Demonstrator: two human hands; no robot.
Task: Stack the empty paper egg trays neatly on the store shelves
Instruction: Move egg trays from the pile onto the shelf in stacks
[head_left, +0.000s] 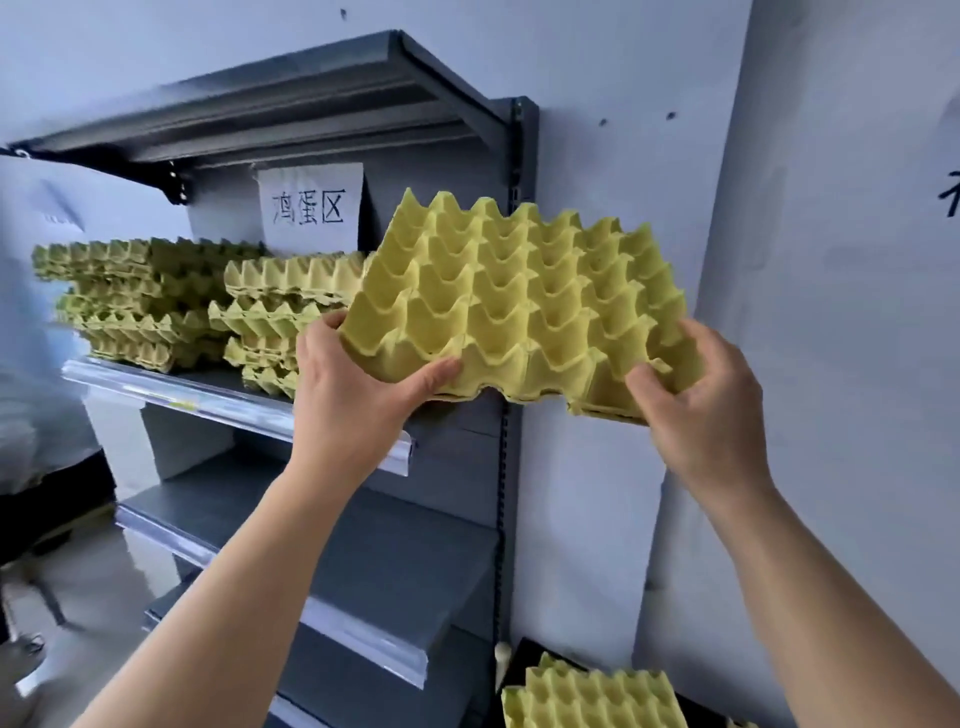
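I hold a yellow paper egg tray (524, 301) in the air at shelf height, tilted with its cups facing me. My left hand (353, 395) grips its near left corner and my right hand (701, 410) grips its near right corner. Behind it, on the grey shelf (218, 400), stand two uneven stacks of the same trays: a left stack (135, 301) and a right stack (280, 317) right beside my left hand. More trays (592, 699) lie low at the bottom right.
A paper sign (310, 205) hangs on the back panel under the top shelf (270, 104). Lower grey shelves (363, 561) step out below. The shelf upright (501, 467) and a white wall (831, 312) are to the right. A pale blurred shape (31, 405) is at the left edge.
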